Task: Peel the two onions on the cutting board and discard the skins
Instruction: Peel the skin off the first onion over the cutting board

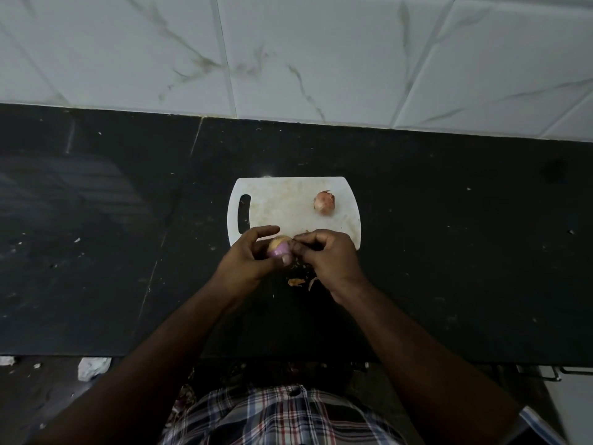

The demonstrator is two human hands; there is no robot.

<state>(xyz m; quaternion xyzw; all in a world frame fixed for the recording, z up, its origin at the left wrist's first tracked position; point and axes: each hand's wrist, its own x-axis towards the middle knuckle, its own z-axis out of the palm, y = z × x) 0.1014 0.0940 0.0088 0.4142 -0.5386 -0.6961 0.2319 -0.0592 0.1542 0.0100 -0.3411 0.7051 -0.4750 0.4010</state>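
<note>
Head view looks down on a black surface (449, 252) with a white board (288, 200) lying flat near its middle, handle slot toward the left. I see 2 onions. 1 onion (324, 203) sits unpeeled on the board's right half, close to the right edge but not touching it, with bare board all around it. The other, a half-peeled onion (279, 248), is held just above the board's near edge, purple flesh showing low and tan skin up top. My left hand (247, 261) has its grip curled round this onion, thumb across the near side and fingers arched over the far side. My right hand (327, 256) touches the same onion from the right, its grip pinching at the skin near the top; I cannot tell how much skin is caught between the fingertips. Skin scraps (296, 282) lie on the surface just off the board's near edge, between my wrists. Left and right of the board the surface lies open out to both frame sides. White marble tiles (305, 59) meet the surface's far edge. Its near edge runs under my forearms, above a plaid shirt (282, 415).
</note>
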